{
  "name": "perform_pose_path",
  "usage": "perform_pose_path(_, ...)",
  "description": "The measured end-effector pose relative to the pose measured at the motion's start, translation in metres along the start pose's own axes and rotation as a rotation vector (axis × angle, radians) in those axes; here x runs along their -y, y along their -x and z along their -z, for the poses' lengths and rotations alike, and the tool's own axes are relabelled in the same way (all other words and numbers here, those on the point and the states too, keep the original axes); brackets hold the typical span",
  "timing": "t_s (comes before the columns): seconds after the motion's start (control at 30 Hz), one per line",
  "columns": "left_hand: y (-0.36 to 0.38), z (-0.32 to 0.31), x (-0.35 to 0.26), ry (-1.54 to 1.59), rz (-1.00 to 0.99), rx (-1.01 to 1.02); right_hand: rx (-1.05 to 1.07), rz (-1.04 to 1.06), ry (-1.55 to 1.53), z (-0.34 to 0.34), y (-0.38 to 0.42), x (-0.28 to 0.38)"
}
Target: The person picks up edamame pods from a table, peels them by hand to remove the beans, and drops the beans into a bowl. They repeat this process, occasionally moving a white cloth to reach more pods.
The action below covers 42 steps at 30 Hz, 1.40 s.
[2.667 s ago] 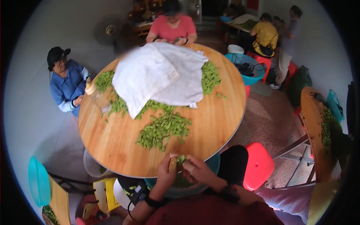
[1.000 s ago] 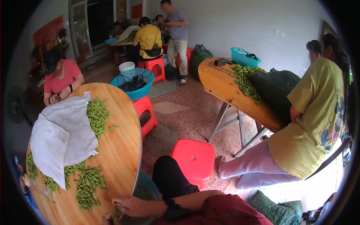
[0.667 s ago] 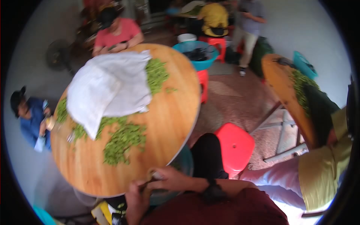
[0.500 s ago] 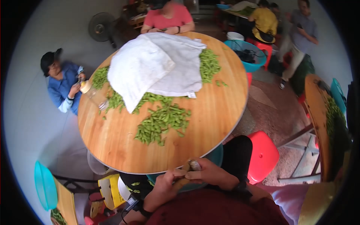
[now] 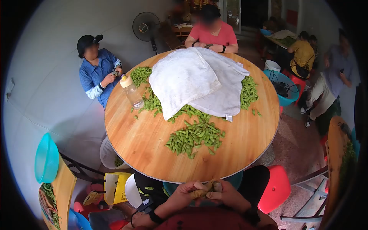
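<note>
My left hand (image 5: 186,193) and my right hand (image 5: 226,193) meet below the near edge of the round wooden table (image 5: 138,140), both closed on a brownish pod (image 5: 207,188) held between the fingertips. A loose heap of green pods (image 5: 195,136) lies on the table in front of me. Behind it a white cloth (image 5: 199,80) covers a bigger pile, with more green pods (image 5: 249,90) showing at its right edge. A teal basin (image 5: 234,179) sits under my hands, mostly hidden.
A clear bottle with a tan cap (image 5: 132,92) stands at the table's left. A person in blue (image 5: 97,71) and a person in pink (image 5: 211,32) sit at the table. A red stool (image 5: 274,188) is at my right, a white basket (image 5: 111,155) below left.
My view swung right toward the neighbouring table and back, and now looks more squarely at the round table. My hands stayed together at the near edge, working a pod.
</note>
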<state>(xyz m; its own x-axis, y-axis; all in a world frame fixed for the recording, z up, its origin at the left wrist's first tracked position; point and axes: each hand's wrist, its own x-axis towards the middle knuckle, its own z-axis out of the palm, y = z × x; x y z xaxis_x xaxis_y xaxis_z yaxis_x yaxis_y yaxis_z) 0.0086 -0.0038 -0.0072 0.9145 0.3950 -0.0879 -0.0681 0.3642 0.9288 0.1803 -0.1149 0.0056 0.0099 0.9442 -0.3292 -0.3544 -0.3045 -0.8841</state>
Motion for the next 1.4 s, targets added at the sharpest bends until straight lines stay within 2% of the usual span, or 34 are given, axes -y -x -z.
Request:
perform_pose_path(0.07, 0.000, -0.005, -0.001, 0.029, 0.024, 0.028, -0.022, 0.000, -0.006, 0.000, 0.003, -0.004)
perform_pose_path(0.13, 0.001, -0.013, -0.002, -0.301, -0.102, -0.100, -0.071, 0.102, 0.169, 0.003, 0.000, -0.010)
perform_pose_path(0.17, 0.002, -0.015, -0.004, -0.303, -0.103, -0.102, -0.068, 0.103, 0.169, 0.001, -0.001, -0.012)
perform_pose_path(0.23, 0.004, -0.019, -0.007, -0.651, -0.205, -0.167, -0.114, 0.249, 0.213, -0.002, -0.002, -0.016)
perform_pose_path(0.27, 0.003, -0.021, -0.008, -0.652, -0.202, -0.172, -0.110, 0.247, 0.211, -0.002, -0.003, -0.019)
perform_pose_path(0.33, 0.000, -0.024, -0.013, -0.681, -0.353, -0.116, -0.150, 0.281, 0.287, 0.002, -0.007, -0.027)
perform_pose_path(0.37, 0.000, -0.025, -0.016, -0.679, -0.345, -0.118, -0.149, 0.275, 0.282, 0.004, -0.009, -0.029)
perform_pose_path(0.43, 0.008, -0.024, -0.024, -0.727, -0.179, -0.120, -0.061, 0.271, 0.329, 0.005, -0.011, -0.031)
perform_pose_path(0.47, 0.015, -0.019, -0.035, -0.785, -0.161, -0.109, -0.052, 0.249, 0.317, 0.006, -0.009, -0.025)
perform_pose_path(0.5, 0.026, -0.006, -0.047, -0.845, -0.141, -0.091, 0.048, 0.226, 0.485, 0.006, -0.008, -0.013)
perform_pose_path(0.53, 0.041, 0.012, -0.056, -0.909, -0.001, -0.076, 0.150, 0.208, 0.653, 0.008, -0.007, -0.009)
perform_pose_path(0.57, 0.055, 0.031, -0.066, -0.973, 0.129, -0.062, 0.154, 0.204, 0.647, 0.014, -0.008, -0.018)
perform_pose_path(0.63, 0.075, 0.059, -0.073, -1.399, 0.146, -0.262, 0.158, 0.456, 0.815, 0.027, -0.019, -0.043)
perform_pose_path(0.67, 0.070, 0.062, -0.074, -1.402, 0.147, -0.267, 0.163, 0.459, 0.815, 0.027, -0.023, -0.049)
perform_pose_path(0.73, 0.049, 0.066, -0.080, -1.446, 0.011, -0.410, 0.059, 0.589, 0.826, 0.026, -0.027, -0.057)
perform_pose_path(0.77, 0.035, 0.068, -0.080, -1.423, 0.027, -0.409, 0.054, 0.592, 0.828, 0.024, -0.027, -0.051)
perform_pose_path(0.8, 0.015, 0.071, -0.079, -1.400, 0.038, -0.402, 0.068, 0.324, 0.840, 0.021, -0.026, -0.039)
perform_pose_path(0.83, -0.007, 0.076, -0.078, -1.377, -0.126, -0.390, 0.078, 0.053, 0.840, 0.019, -0.024, -0.030)
perform_pose_path(0.87, -0.030, 0.082, -0.076, -1.346, -0.289, -0.377, 0.065, 0.053, 0.845, 0.016, -0.021, -0.028)
perform_pose_path(0.93, -0.077, 0.099, -0.070, -1.324, -0.452, -0.445, 0.057, -0.030, 0.810, 0.012, -0.018, -0.025)
perform_pose_path(0.97, -0.098, 0.114, -0.066, -1.319, -0.465, -0.440, 0.045, -0.028, 0.817, 0.012, -0.016, -0.025)
perform_pose_path(1.03, -0.133, 0.135, -0.056, -1.567, -0.542, -0.458, 0.015, 0.057, 0.720, 0.013, -0.010, -0.026)
perform_pose_path(1.07, -0.143, 0.141, -0.051, -1.561, -0.553, -0.452, 0.003, 0.057, 0.724, 0.013, -0.008, -0.021)
perform_pose_path(1.13, -0.151, 0.143, -0.052, -1.487, -0.324, -0.305, -0.010, 0.009, 0.672, 0.012, -0.003, -0.009)
perform_pose_path(1.17, -0.151, 0.143, -0.050, -1.488, -0.327, -0.300, -0.014, 0.010, 0.671, 0.012, -0.004, -0.008)
perform_pose_path(1.23, -0.137, 0.127, -0.058, -1.512, -0.370, -0.333, -0.057, 0.161, 0.603, 0.012, -0.005, -0.008)
perform_pose_path(1.37, -0.112, 0.103, -0.059, -1.644, -0.448, -0.472, -0.028, 0.043, 0.574, 0.009, -0.014, 0.011)
perform_pose_path(1.4, -0.105, 0.095, -0.057, -1.464, -0.496, -0.481, -0.051, 0.068, 0.454, 0.006, -0.018, 0.013)
